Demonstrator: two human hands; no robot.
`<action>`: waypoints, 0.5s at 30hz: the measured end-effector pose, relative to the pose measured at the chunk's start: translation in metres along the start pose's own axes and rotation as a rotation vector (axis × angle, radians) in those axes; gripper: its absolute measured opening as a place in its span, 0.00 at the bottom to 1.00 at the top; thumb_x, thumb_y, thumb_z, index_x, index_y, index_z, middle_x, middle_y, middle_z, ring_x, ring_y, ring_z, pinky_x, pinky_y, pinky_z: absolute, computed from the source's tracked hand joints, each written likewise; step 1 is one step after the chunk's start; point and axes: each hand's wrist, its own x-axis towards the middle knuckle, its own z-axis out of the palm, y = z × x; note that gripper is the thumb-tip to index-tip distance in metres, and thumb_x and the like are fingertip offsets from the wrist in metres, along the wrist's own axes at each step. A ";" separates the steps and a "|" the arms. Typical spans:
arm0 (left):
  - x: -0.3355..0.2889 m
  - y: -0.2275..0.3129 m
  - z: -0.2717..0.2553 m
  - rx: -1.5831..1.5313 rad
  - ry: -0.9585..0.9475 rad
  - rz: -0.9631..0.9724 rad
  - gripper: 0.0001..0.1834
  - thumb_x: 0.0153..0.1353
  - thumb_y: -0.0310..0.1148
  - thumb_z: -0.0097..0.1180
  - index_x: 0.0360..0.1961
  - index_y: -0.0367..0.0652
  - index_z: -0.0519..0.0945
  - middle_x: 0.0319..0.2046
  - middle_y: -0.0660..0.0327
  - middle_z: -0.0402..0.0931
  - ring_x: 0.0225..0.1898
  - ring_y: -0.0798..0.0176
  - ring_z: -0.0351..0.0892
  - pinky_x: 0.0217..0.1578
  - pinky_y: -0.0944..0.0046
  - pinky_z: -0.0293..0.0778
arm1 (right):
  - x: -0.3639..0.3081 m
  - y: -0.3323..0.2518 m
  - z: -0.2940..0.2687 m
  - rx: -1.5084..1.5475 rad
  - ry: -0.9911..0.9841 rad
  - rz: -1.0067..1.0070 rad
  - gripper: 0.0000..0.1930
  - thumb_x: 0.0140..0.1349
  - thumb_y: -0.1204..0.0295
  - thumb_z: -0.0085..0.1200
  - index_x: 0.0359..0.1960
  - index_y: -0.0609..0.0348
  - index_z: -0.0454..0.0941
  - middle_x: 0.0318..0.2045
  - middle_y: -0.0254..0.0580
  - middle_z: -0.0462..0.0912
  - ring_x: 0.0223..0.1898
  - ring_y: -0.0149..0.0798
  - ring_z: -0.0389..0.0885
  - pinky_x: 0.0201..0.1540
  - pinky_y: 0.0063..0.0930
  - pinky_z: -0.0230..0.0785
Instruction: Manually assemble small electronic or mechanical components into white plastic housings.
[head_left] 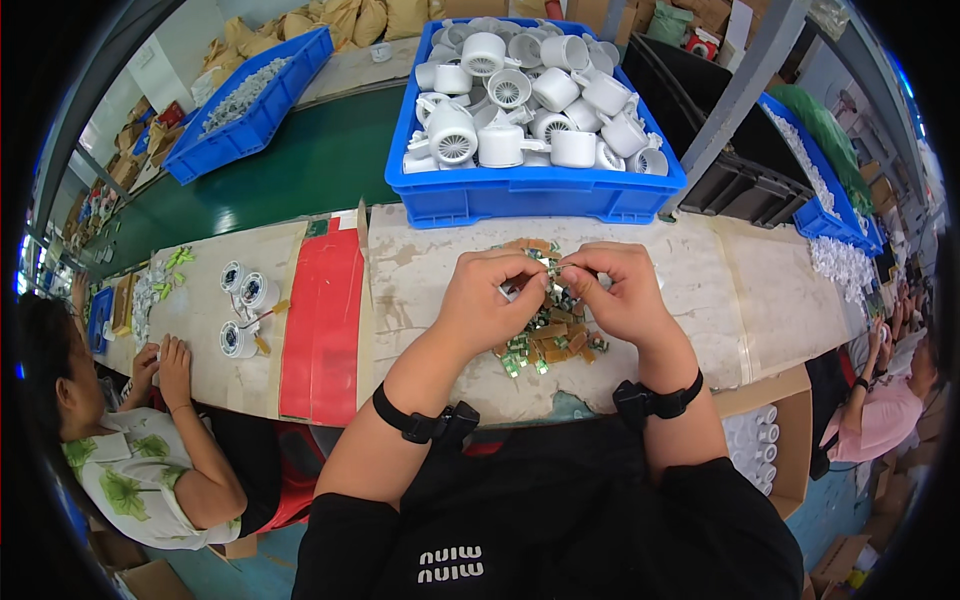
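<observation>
My left hand (492,297) and my right hand (625,292) meet above the middle of the table, thumbs and forefingers pinched close together. Between the fingertips is a small circuit board (554,267), mostly covered by the fingers. Below and around it lies a loose pile of small green circuit boards and orange-brown pieces (553,345), partly hidden by both hands. Each wrist wears a black strap with a small black block.
A blue crate (530,190) heaped with white round plastic housings (508,88) stands beyond my hands. A red sheet (322,325) and several white round parts (258,292) lie left, near a seated co-worker (150,450). A cardboard box (792,440) sits low at right.
</observation>
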 end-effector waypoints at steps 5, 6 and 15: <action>0.001 0.004 0.003 0.209 0.157 0.208 0.01 0.60 0.21 0.65 0.34 0.34 0.86 0.27 0.54 0.86 0.25 0.61 0.85 0.29 0.65 0.78 | 0.002 -0.002 0.003 0.019 0.014 -0.051 0.05 0.65 0.79 0.65 0.40 0.65 0.89 0.25 0.44 0.85 0.26 0.34 0.81 0.30 0.28 0.71; 0.000 0.004 0.003 0.208 0.160 0.210 0.01 0.60 0.21 0.65 0.34 0.34 0.86 0.27 0.54 0.86 0.25 0.61 0.85 0.29 0.65 0.78 | 0.001 0.000 0.006 0.050 0.017 -0.043 0.05 0.64 0.80 0.64 0.40 0.65 0.89 0.25 0.44 0.85 0.26 0.34 0.81 0.30 0.28 0.72; -0.007 0.002 0.006 0.347 0.223 0.344 0.02 0.60 0.20 0.64 0.34 0.35 0.86 0.26 0.54 0.84 0.23 0.56 0.83 0.26 0.61 0.78 | -0.002 -0.002 0.018 -0.006 0.058 -0.091 0.07 0.64 0.81 0.64 0.41 0.65 0.89 0.25 0.44 0.85 0.25 0.36 0.81 0.30 0.28 0.72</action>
